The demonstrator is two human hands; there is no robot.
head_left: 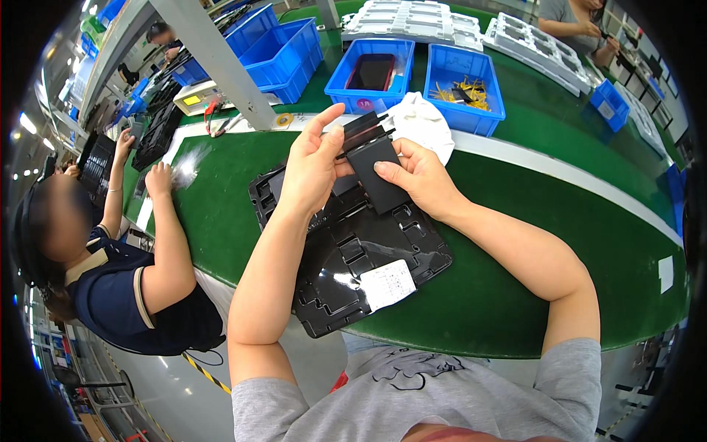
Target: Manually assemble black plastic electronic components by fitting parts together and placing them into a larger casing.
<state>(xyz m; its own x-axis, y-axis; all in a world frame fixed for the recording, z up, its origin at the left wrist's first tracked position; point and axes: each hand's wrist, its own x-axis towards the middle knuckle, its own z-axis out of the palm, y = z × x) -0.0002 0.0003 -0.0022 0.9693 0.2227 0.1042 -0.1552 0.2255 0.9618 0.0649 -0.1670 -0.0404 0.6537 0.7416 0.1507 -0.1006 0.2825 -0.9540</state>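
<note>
Head view: right hand (426, 180) is pinching a matte black, flat rectangular block (374, 178), thumb on its face, above a glossy black moulded plastic tray (331, 283) that is resting on the green desk (508, 250). Block's long axis is running steeply, upper left to lower right. Left hand (313, 163) is sitting at its upper-left side, fingers partly hiding, can't tell whether gripping; right is lying nearer.

Factory workshop: green bench (486, 302), blue parts bins (462, 120)

A green bench (456, 313) bears a black tray (328, 296) (glossy, moulded), blue bins (471, 123) and a white cloth (426, 121).
</note>
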